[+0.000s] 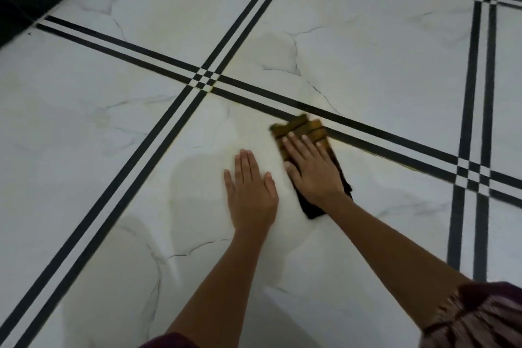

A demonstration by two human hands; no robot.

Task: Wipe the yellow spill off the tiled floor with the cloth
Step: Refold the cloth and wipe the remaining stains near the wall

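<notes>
- Yellow spill [282,133] lies as a thin film on the tiled floor [381,65], along the black grout lines [254,93] near mid-floor.
- Cloth [308,133], stained yellow at its far end, sits flat under right hand [313,169]; fingers spread, pressing, not gripping.
- Left hand [251,189] flat on floor just beside it, fingers straight, holding nothing.
- Tip: keep even pressure, work along the grout, fold to a clean face.
- Count: 1 cloth, 2 hands.

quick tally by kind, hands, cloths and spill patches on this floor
bare hands: 2, left hand flat on the white marble tiled floor, right hand pressing the cloth
dark cloth stained yellow: 1
faint yellow spill film: 1
total: 4
</notes>
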